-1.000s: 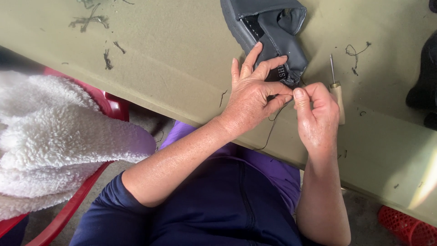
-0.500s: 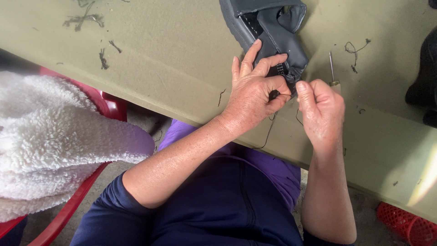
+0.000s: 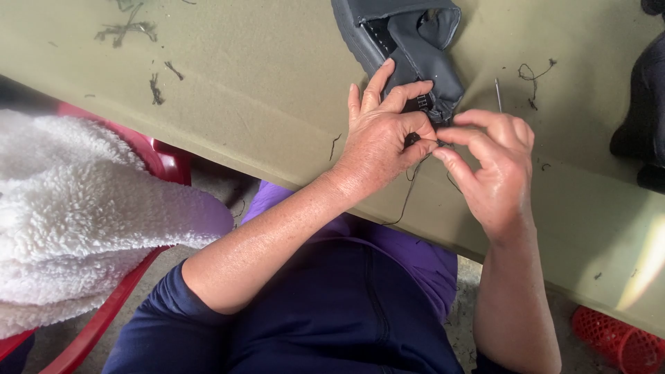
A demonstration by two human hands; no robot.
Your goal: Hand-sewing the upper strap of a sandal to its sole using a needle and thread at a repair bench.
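**Hands Met Over a Grey Shoe Upper**

While the grey shoe upper (image 3: 409,48) lay on the olive bench (image 3: 242,90), the left hand (image 3: 381,135) pressed on its near end, fingers partly curled, thumb and forefinger pinching a dark thread (image 3: 409,197) that hung over the bench edge. Touching it, the right hand (image 3: 495,170) pinched the same spot. A thin awl (image 3: 497,93) lay just beyond. White fleece (image 3: 83,215) sat on a red chair (image 3: 163,159).

Lighting: soft, even daylight over my table (image 3: 242,104); bright washed-out patch at its right edge. Shadows: faint, under my left hand (image 3: 384,138) and right hand (image 3: 495,173). Focus: sharp centrally; white fleece (image 3: 83,221) slightly soft.
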